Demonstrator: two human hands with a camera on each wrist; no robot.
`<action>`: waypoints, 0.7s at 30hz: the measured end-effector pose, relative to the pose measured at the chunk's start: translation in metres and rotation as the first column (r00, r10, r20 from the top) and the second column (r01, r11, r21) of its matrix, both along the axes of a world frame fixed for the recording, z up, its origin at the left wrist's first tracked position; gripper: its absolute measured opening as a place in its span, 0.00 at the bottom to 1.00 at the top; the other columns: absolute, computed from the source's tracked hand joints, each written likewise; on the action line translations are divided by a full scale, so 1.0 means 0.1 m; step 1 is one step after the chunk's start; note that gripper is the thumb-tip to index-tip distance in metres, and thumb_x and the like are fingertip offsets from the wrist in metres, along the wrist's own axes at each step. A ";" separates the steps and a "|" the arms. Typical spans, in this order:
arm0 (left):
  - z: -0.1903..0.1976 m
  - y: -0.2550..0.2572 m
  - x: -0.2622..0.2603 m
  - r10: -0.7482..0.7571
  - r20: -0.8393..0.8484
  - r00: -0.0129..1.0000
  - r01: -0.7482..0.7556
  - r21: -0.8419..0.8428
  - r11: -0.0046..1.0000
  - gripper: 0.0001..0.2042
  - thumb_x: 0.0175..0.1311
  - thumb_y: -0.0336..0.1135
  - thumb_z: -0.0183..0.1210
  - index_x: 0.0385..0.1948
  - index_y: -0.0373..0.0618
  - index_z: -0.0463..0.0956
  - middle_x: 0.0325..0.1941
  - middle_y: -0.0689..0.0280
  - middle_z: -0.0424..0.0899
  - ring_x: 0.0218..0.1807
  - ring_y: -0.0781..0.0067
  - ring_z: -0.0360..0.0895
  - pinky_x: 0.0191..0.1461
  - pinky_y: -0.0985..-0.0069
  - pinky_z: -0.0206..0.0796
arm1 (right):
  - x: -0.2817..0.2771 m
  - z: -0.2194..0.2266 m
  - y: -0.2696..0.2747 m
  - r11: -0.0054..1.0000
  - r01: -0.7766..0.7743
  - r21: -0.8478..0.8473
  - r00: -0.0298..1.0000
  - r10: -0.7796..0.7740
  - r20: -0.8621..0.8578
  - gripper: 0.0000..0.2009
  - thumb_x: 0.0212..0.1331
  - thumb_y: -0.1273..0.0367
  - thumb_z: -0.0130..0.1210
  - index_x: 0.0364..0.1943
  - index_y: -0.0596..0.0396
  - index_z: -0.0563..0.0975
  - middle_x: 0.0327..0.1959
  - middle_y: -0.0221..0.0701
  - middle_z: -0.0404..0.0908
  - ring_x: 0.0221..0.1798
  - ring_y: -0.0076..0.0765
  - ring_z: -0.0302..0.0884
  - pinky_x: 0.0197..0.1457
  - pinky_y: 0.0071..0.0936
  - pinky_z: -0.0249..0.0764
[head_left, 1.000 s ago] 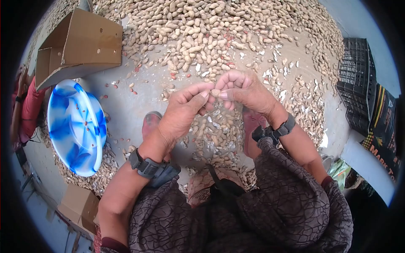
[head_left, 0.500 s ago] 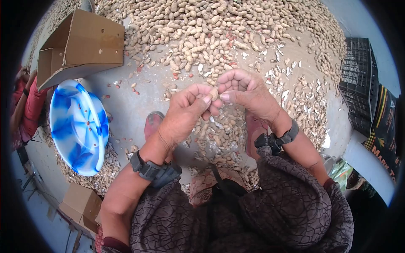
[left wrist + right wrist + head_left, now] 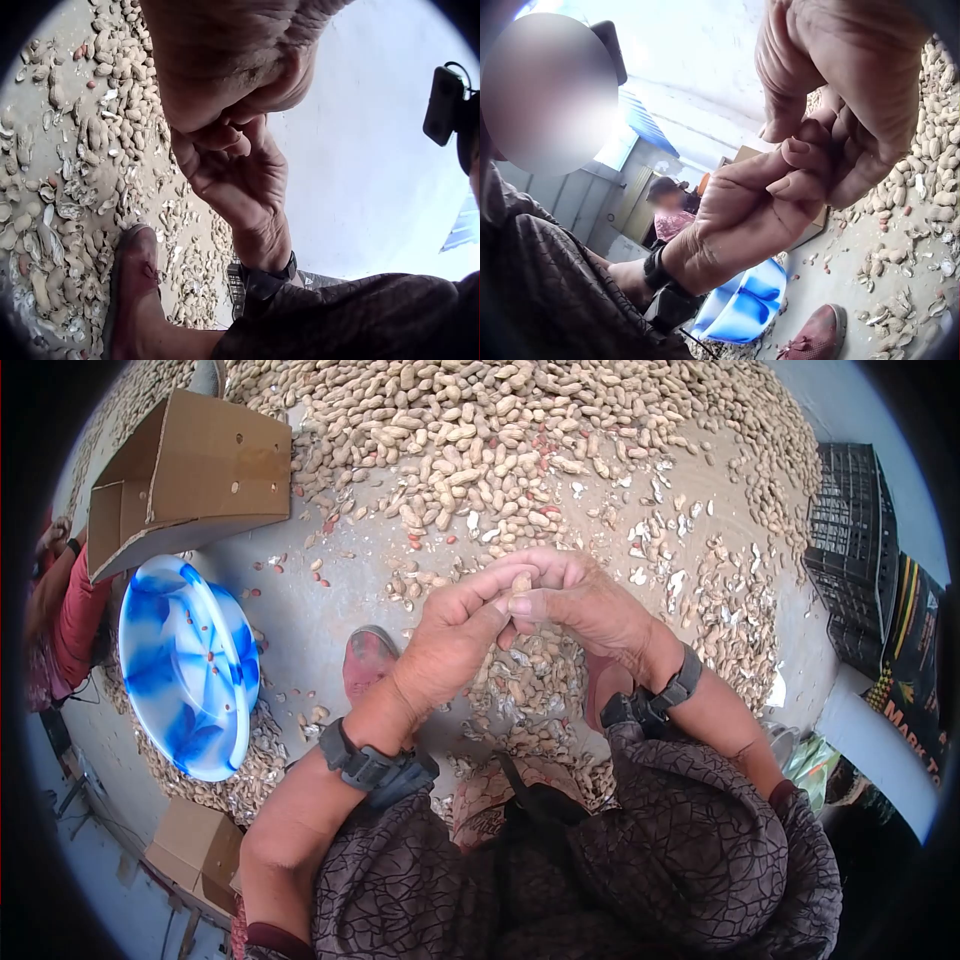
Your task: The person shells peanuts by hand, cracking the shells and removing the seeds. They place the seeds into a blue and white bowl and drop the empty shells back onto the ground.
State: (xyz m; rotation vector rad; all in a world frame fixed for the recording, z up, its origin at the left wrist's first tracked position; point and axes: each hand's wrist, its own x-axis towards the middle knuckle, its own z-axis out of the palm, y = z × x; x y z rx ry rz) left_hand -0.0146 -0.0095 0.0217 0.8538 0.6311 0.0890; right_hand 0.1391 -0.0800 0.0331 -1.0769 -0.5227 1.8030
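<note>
A peanut in its shell (image 3: 521, 582) shows between both hands in the head view, at about knee height over the floor. My left hand (image 3: 450, 635) has its thumb and curled fingers on it from the left. From the right, my right hand (image 3: 605, 610) pinches it, the thumb lying across its lower end. The fingertips of the two hands meet and partly cover the shell. In the right wrist view the left hand's fingers (image 3: 799, 150) are bent in against the right hand. A blue and white basin (image 3: 185, 670), with a few red kernels inside, stands tilted to the left.
A big heap of peanuts (image 3: 470, 420) spreads across the floor ahead. Broken shells (image 3: 530, 690) lie between the shoes. An open cardboard box (image 3: 215, 460) stands behind the basin; a black crate (image 3: 850, 550) is at the right. Another person (image 3: 70, 620) sits at far left.
The left hand held the peanut half a second ago with the right fingers spread beside it. Now the right thumb has come onto the shell and the hands have closed together.
</note>
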 end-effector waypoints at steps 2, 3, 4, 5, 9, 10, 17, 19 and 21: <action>0.00 -0.01 0.00 -0.006 0.011 1.000 0.006 0.016 1.000 0.17 0.61 0.30 0.48 0.53 0.40 0.65 0.33 0.72 0.73 0.28 0.87 0.64 0.31 0.89 0.57 | 0.00 -0.09 -0.03 1.000 0.026 0.012 0.999 -0.026 -0.043 0.18 0.50 0.67 0.56 0.42 0.66 0.71 0.32 0.33 0.77 0.33 0.23 0.75 0.37 0.18 0.70; -0.03 -0.03 0.00 -0.010 0.037 0.999 0.009 0.016 1.000 0.17 0.61 0.30 0.48 0.53 0.39 0.65 0.31 0.72 0.72 0.27 0.87 0.62 0.30 0.89 0.55 | 0.01 -0.13 -0.04 1.000 0.026 0.012 0.999 -0.026 -0.043 0.18 0.50 0.67 0.56 0.42 0.66 0.71 0.32 0.33 0.77 0.33 0.23 0.75 0.37 0.18 0.70; -0.04 -0.04 0.00 -0.013 0.062 0.998 0.012 0.016 1.000 0.18 0.61 0.30 0.48 0.53 0.39 0.65 0.30 0.73 0.72 0.26 0.87 0.60 0.28 0.89 0.53 | 0.01 -0.16 -0.05 1.000 0.022 -0.003 0.998 -0.022 -0.056 0.17 0.50 0.68 0.57 0.41 0.66 0.72 0.32 0.34 0.77 0.34 0.23 0.74 0.38 0.18 0.70; -0.04 -0.06 0.00 -0.013 0.062 0.998 0.012 0.016 1.000 0.18 0.61 0.30 0.48 0.53 0.39 0.65 0.30 0.73 0.72 0.26 0.87 0.60 0.28 0.89 0.53 | 0.02 -0.17 -0.06 1.000 0.017 -0.018 0.997 -0.018 -0.069 0.16 0.50 0.68 0.57 0.40 0.66 0.72 0.32 0.34 0.77 0.34 0.23 0.74 0.38 0.18 0.70; -0.03 -0.05 -0.03 -0.030 0.086 0.996 0.024 0.074 0.997 0.18 0.62 0.33 0.48 0.52 0.37 0.65 0.27 0.74 0.70 0.24 0.89 0.58 0.27 0.90 0.50 | -0.04 -0.17 -0.05 0.997 0.065 -0.039 0.997 -0.067 -0.037 0.14 0.50 0.69 0.57 0.38 0.65 0.73 0.32 0.34 0.77 0.34 0.22 0.74 0.39 0.18 0.70; -0.01 -0.04 -0.04 -0.088 0.061 0.994 0.080 0.125 0.989 0.17 0.62 0.34 0.48 0.52 0.37 0.66 0.27 0.74 0.70 0.23 0.89 0.57 0.26 0.90 0.49 | -0.04 -0.17 -0.05 0.997 0.067 -0.049 0.998 -0.067 -0.002 0.14 0.50 0.69 0.57 0.38 0.65 0.73 0.32 0.33 0.77 0.34 0.22 0.74 0.39 0.18 0.70; 0.04 -0.07 -0.02 -0.025 -0.002 1.000 0.025 0.190 0.981 0.15 0.62 0.37 0.48 0.46 0.37 0.70 0.25 0.74 0.71 0.21 0.90 0.56 0.23 0.90 0.47 | -0.06 -0.15 -0.06 0.995 0.101 -0.016 0.993 -0.100 0.070 0.14 0.50 0.68 0.58 0.38 0.63 0.73 0.31 0.30 0.77 0.33 0.19 0.73 0.36 0.15 0.70; 0.03 -0.04 -0.02 -0.066 0.039 0.997 0.059 0.148 0.987 0.15 0.63 0.37 0.47 0.45 0.37 0.70 0.26 0.73 0.72 0.22 0.89 0.57 0.23 0.90 0.48 | -0.05 -0.07 -0.06 0.996 0.083 -0.022 0.993 -0.081 0.085 0.13 0.50 0.69 0.57 0.38 0.63 0.73 0.31 0.29 0.77 0.32 0.19 0.73 0.35 0.15 0.70; -0.01 -0.03 -0.03 0.003 0.088 0.996 -0.001 -0.018 1.000 0.15 0.63 0.37 0.46 0.45 0.37 0.70 0.27 0.73 0.72 0.22 0.89 0.58 0.23 0.90 0.49 | -0.04 -0.01 -0.04 0.997 0.066 -0.029 0.993 -0.063 0.101 0.13 0.51 0.70 0.57 0.38 0.63 0.72 0.31 0.29 0.77 0.30 0.18 0.73 0.33 0.14 0.70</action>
